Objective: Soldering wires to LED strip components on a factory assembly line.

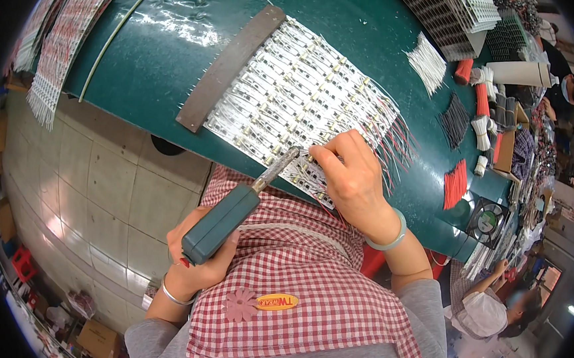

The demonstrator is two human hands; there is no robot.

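My left hand [208,272] is wrapped round the dark green handle of a soldering iron [222,223]. The iron's metal tip points up and right, over the near part of a white circuit board panel [293,79]. Close beside the tip, my right hand [355,182] has its thumb and forefinger pinched together just above the panel; what they hold is too small to make out. Rows of small dark and yellowish components cover the panel. Thin red, white and dark wires trail off its right side. Along its far left edge lies a brown bar [231,68].
On the green table [363,30], bundles of white wires [427,64], black wires [454,121] and red wires [455,184] lie to the right. Stacked panels [445,8] stand at the far right; a small fan [486,221] sits near the right edge. Other people work beyond.
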